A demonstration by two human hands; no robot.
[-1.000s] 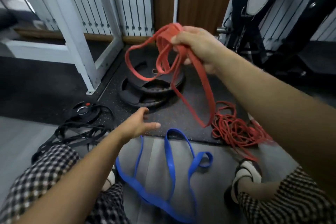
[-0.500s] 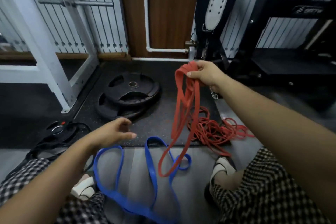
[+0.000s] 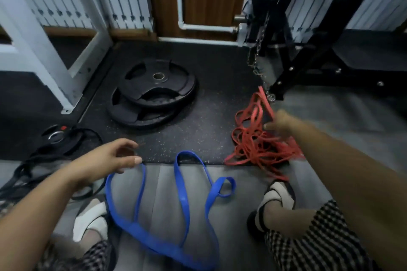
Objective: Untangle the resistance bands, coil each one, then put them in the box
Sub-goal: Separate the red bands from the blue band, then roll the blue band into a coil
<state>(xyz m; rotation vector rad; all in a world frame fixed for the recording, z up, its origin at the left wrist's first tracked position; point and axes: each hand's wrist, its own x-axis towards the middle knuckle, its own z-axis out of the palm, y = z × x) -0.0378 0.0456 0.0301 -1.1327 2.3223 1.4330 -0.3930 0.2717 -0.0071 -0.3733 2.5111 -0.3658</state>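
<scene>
Head view, tilted down at the floor: right hand (image 3: 280, 124) was low over the red bands (image 3: 255, 141), motion-blurred, so whether it still pinched a red strap or had let go could not be told. Half a second before, that hand had been raised and holding a bunch of red band up with loops hanging; a second before, higher still. By now the red lay in one tangled heap on the black rubber mat (image 3: 207, 121), spilling onto the grey floor, with a wider strap (image 3: 265, 101) sticking up from the heap toward the chain (image 3: 256, 59) and black rack leg (image 3: 293, 72). Left hand (image 3: 112, 158) hovered relaxed, fingers loosely curled around nothing, thumb tip just above the top of the blue band (image 3: 182, 202); it had stayed about where it was earlier. Blue band lay looped flat on the grey floor between the two feet, unchanged. Black bands (image 3: 24, 171) sat tangled at far left near a small plate (image 3: 57, 136). Two stacked black weight plates (image 3: 154, 94) rested on the mat at centre. White frame post (image 3: 44, 55) stood at left. Box not in view.
</scene>
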